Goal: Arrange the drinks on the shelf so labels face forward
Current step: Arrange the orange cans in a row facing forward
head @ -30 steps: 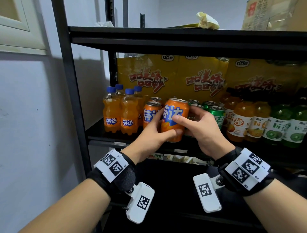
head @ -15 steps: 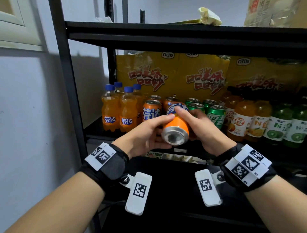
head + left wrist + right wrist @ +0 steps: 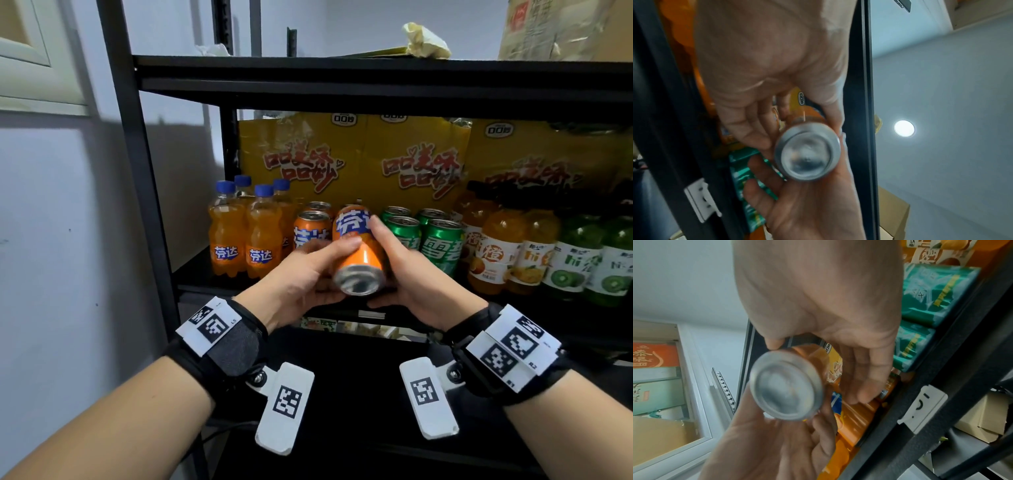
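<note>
Orange soda can (image 3: 358, 251) lifted off shelf (image 3: 212, 274), tipped base toward person, at front edge. Left hand (image 3: 301, 277) and right hand (image 3: 407, 274) clasp its sides, likely checking label (image 3: 352, 222) orientation before reseating.

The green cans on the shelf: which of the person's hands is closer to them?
Right. The right hand grips the orange can directly in front of the green cans; the left hand holds the can's far side, by the orange cans.

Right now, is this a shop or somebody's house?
Probably a small shop's stockroom. A black metal shelf holds rows of orange soda bottles and green cans, with yellow snack bags behind and a price-tag holder on its edge.
</note>
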